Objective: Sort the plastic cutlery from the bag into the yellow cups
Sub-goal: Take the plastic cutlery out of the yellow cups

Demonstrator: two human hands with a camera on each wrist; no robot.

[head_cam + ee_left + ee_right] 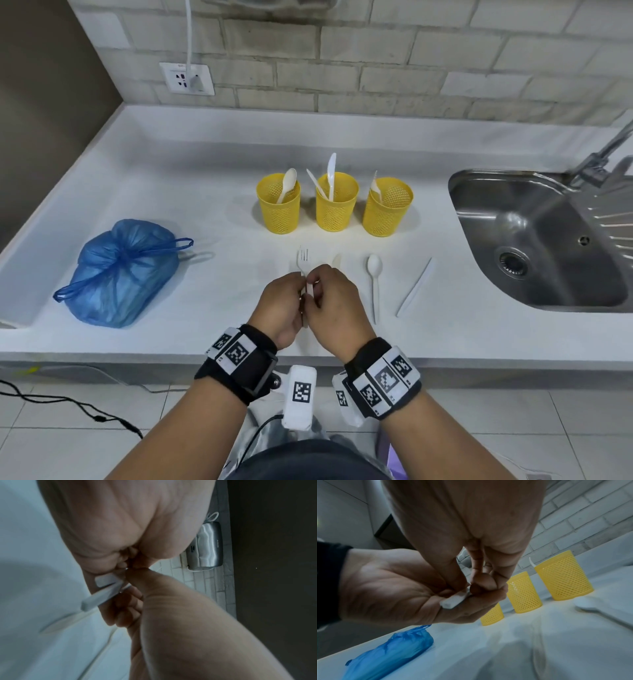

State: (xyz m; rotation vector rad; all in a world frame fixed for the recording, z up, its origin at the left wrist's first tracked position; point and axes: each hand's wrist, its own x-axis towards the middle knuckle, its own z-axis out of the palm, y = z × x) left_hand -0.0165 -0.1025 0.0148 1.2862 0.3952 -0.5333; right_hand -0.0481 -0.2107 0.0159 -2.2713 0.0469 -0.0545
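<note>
Both hands meet over the counter's front middle. My left hand pinches a white plastic fork by its handle, with the tines pointing away towards the cups. My right hand pinches a white handle at the same spot. The left wrist view shows two white handle ends between the fingers. A pale rounded tip shows beyond my right hand; its kind is unclear. Three yellow mesh cups stand behind: the left cup holds a spoon, the middle cup knives, the right cup a fork. The tied blue bag lies at the left.
A white spoon and a white knife lie on the counter right of my hands. A steel sink with a tap fills the right side. A wall socket sits on the brick wall behind.
</note>
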